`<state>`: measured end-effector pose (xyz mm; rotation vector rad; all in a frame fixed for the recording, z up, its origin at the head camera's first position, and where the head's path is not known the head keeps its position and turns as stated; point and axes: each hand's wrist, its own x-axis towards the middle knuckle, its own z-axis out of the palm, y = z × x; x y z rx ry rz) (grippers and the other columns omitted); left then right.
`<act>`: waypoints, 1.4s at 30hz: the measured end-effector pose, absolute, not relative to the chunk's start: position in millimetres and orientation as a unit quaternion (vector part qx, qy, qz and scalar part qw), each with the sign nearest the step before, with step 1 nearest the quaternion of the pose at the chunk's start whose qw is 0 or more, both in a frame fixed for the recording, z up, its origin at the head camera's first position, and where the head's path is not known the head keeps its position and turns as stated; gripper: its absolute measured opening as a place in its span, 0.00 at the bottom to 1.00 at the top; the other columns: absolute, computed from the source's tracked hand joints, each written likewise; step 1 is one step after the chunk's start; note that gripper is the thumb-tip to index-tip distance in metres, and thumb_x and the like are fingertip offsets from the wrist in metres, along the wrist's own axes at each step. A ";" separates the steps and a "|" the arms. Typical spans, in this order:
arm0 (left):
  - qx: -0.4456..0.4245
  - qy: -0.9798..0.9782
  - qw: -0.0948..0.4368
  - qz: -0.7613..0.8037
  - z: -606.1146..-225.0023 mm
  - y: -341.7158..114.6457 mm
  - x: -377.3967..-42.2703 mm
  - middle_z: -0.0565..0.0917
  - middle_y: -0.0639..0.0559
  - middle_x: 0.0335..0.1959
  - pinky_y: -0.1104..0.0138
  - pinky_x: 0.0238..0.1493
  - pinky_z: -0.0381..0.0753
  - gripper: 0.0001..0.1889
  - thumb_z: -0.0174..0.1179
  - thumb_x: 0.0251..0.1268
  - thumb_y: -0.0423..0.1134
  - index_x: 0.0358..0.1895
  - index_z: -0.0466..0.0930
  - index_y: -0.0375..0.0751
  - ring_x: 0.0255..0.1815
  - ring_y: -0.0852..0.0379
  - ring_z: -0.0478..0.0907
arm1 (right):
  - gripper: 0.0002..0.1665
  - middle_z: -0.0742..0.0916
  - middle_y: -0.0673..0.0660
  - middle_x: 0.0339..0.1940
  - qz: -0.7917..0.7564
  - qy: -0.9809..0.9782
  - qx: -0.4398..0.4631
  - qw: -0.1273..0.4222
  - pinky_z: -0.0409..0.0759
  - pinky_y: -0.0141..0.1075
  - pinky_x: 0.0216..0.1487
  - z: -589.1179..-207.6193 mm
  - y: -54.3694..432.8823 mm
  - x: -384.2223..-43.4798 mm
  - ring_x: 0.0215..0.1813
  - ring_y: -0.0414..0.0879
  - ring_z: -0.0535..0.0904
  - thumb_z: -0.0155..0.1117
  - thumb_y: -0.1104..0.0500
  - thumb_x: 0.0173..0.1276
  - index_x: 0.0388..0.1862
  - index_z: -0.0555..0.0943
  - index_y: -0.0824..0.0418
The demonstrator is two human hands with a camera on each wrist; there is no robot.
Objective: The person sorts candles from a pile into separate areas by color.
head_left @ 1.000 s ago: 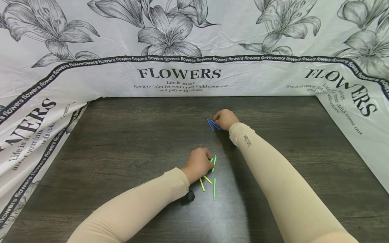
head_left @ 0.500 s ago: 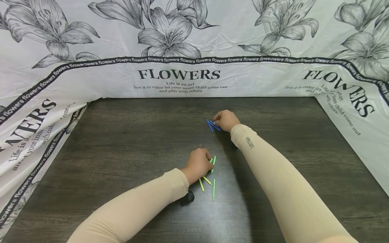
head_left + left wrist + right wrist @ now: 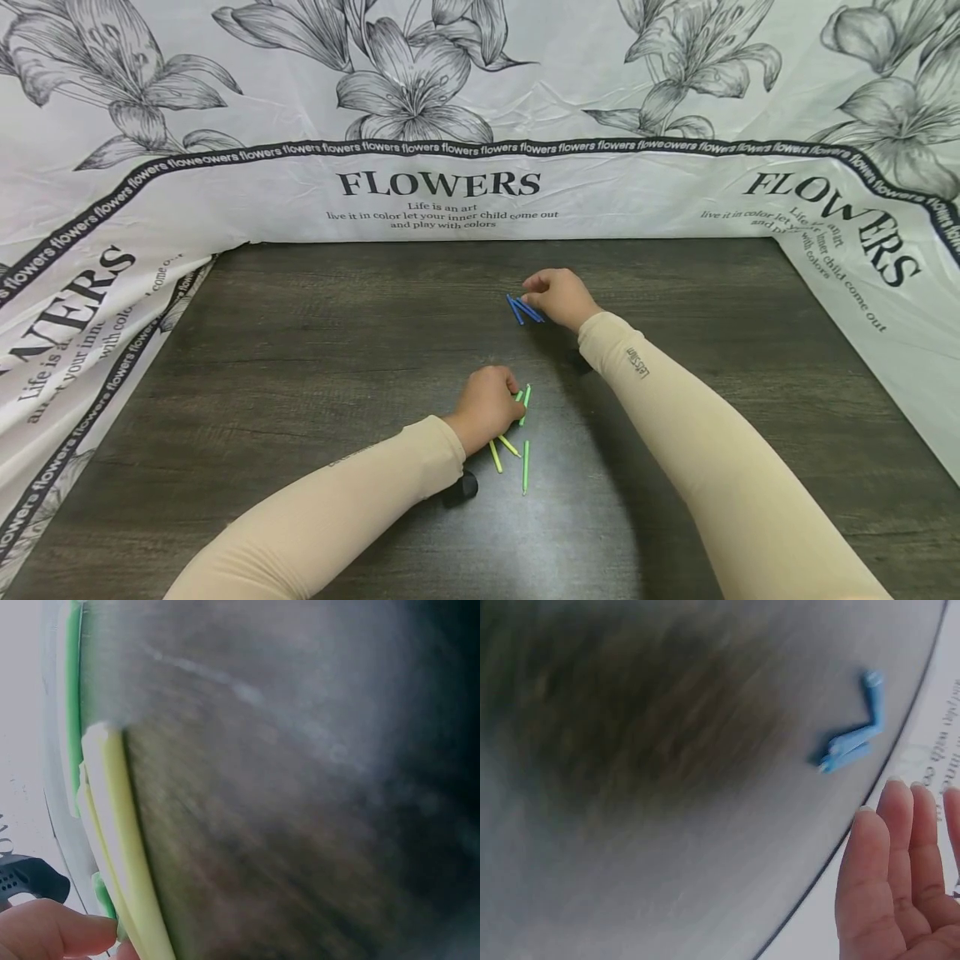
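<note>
In the head view my left hand [image 3: 487, 408] bends over the green sticks near the middle of the table. Its thumb and fingertips pinch a thin green stick [image 3: 103, 894], mostly covered by the hand; another green stick [image 3: 527, 402] lies right beside the fingertips. Two yellow sticks [image 3: 124, 825] lie under the near side of that hand, and a separate green stick [image 3: 526, 467] is closer to me. Farther back, my right hand [image 3: 562, 298] hovers beside several blue sticks [image 3: 516, 310]. The right wrist view shows its fingers [image 3: 866, 877] extended, apart from the blue sticks.
A dark wood-grain table [image 3: 337, 333] lies beneath both hands. White flower-printed cloth [image 3: 637, 192] hangs along its back and sides. Under the left wrist sits a small black round piece [image 3: 468, 485]. Both forearms, in beige sleeves, reach across the table.
My right hand has let go of the blue sticks and drawn slightly right, its fingers opening. The left hand holds its place at the green sticks.
</note>
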<state>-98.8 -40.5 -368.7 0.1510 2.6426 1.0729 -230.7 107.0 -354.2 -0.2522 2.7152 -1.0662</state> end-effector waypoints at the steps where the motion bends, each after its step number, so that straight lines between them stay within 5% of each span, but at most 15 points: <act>1: 0.052 0.916 0.143 0.370 -368.8 -40.4 -98.9 0.77 0.49 0.26 0.70 0.22 0.71 0.07 0.67 0.53 0.28 0.33 0.78 0.35 0.25 0.56 0.71 | 0.20 0.82 0.61 0.56 -0.367 0.920 -0.086 0.106 0.75 0.49 0.57 -354.2 107.5 -229.0 0.58 0.55 0.77 0.61 0.58 0.71 0.59 0.78 0.64; 11: 0.049 0.916 0.146 0.370 -370.1 -40.0 -99.8 0.77 0.49 0.27 0.69 0.23 0.73 0.07 0.67 0.54 0.29 0.34 0.78 0.35 0.26 0.56 0.72 | 0.20 0.82 0.61 0.53 -0.414 0.900 -0.071 0.120 0.81 0.42 0.46 -353.9 108.4 -210.5 0.47 0.53 0.81 0.61 0.58 0.71 0.59 0.78 0.62; 42: 0.036 0.912 0.148 0.380 -365.9 -36.7 -99.7 0.74 0.49 0.24 0.68 0.24 0.69 0.10 0.67 0.54 0.29 0.36 0.76 0.34 0.24 0.55 0.69 | 0.17 0.85 0.62 0.47 -0.360 0.909 -0.131 0.162 0.80 0.42 0.41 -346.8 127.3 -147.1 0.44 0.52 0.81 0.62 0.60 0.68 0.53 0.81 0.66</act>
